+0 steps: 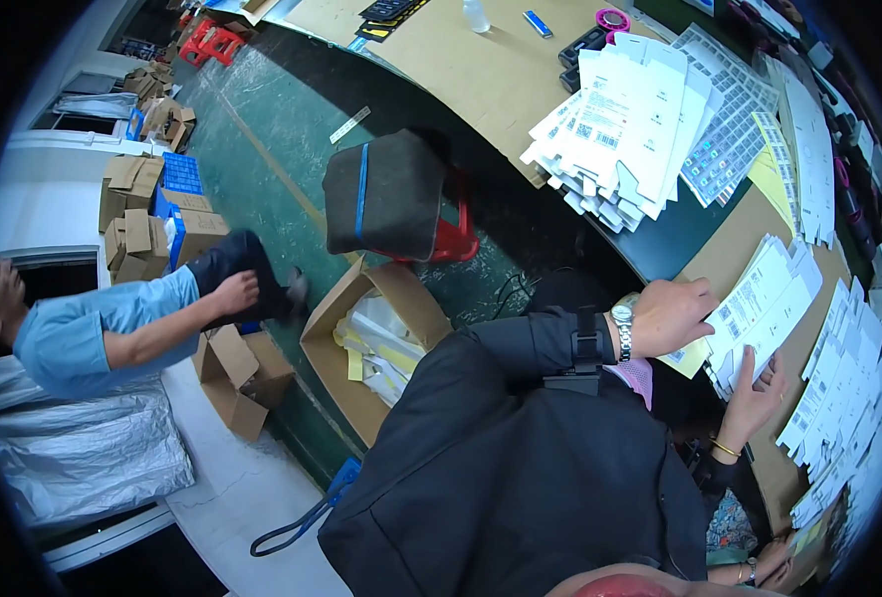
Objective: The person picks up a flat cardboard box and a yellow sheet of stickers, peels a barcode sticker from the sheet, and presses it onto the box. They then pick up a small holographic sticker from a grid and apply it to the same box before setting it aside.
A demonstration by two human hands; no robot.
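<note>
A small fanned stack of flattened white cartons point(766, 298), printed with labels and codes, lies over the brown cardboard work surface point(730, 234). My left hand point(665, 316), with a metal watch at the wrist, has its fingers curled closed at the stack's left edge. Whatever its fingertips pinch is too small to make out. At the near edge, my right hand point(753, 400), wearing a gold bracelet, grips the cartons with its thumb lying on top. Part of a yellow sheet point(688, 358) shows beneath my left hand.
A larger pile of flattened cartons point(625, 119) and label sheets point(725, 119) lie farther back. More cartons point(844, 388) cover the right side. An open box point(416, 303) and a covered red stool point(386, 194) stand left. A person point(103, 328) walks there; another person's hand point(774, 565) shows lower right.
</note>
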